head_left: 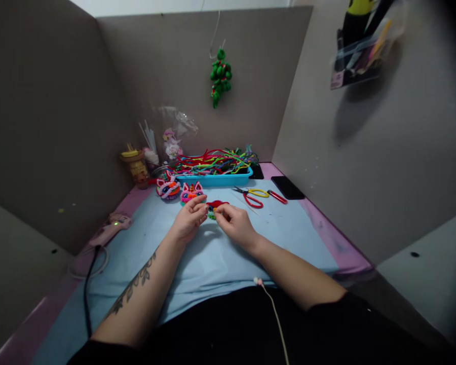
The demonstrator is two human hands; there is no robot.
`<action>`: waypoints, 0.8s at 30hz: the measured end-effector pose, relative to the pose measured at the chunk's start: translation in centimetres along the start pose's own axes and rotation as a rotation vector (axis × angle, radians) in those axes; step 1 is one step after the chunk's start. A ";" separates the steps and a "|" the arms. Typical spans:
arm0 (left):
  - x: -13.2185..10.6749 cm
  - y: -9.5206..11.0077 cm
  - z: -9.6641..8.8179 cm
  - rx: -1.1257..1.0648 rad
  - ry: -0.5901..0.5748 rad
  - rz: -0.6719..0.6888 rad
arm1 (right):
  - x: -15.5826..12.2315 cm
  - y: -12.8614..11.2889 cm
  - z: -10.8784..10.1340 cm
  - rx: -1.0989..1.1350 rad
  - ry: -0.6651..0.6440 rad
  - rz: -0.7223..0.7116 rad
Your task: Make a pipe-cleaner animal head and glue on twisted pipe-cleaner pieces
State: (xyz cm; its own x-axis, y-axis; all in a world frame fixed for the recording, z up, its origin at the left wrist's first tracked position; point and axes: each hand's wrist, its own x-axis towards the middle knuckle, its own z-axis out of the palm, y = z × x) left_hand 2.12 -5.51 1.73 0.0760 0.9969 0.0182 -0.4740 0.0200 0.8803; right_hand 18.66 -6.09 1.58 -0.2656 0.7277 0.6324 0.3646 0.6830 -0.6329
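My left hand [190, 219] and my right hand [236, 224] meet over the middle of the blue cloth. Between their fingertips is a small fuzzy pipe-cleaner figure [212, 215] in red, blue, orange and green. The left thumb and fingers close at its left side, with one finger reaching out above; the right fingers pinch its right side. My fingers hide much of its shape. Just behind the left hand stands a pink pipe-cleaner animal head [192, 191] with pointed ears and a striped horn. Another such head [167, 187] sits left of it.
A blue tray [216, 180] heaped with coloured pipe cleaners [213, 162] stands at the back. Right of it lie scissors [253, 197], red-handled pliers [277, 196] and a black phone [288, 187]. A pink glue gun [112, 228] with a cord rests at left. Partition walls enclose the table.
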 end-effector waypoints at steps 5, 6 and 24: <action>-0.5 0.3 0.9 0.104 -0.007 0.061 | 0.0 -0.2 -0.1 0.035 -0.003 0.013; -0.5 0.3 1.0 0.111 -0.014 0.065 | 0.0 -0.2 -0.1 0.045 0.000 0.018; -0.7 -0.1 1.2 0.375 0.023 0.241 | 0.3 -0.2 0.3 0.128 0.050 0.024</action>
State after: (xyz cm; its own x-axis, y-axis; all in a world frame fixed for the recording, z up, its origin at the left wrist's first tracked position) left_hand 3.20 -6.32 2.17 -0.0189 0.9712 0.2373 -0.1244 -0.2378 0.9633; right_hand 18.26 -6.03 1.74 -0.2125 0.7420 0.6358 0.2523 0.6703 -0.6979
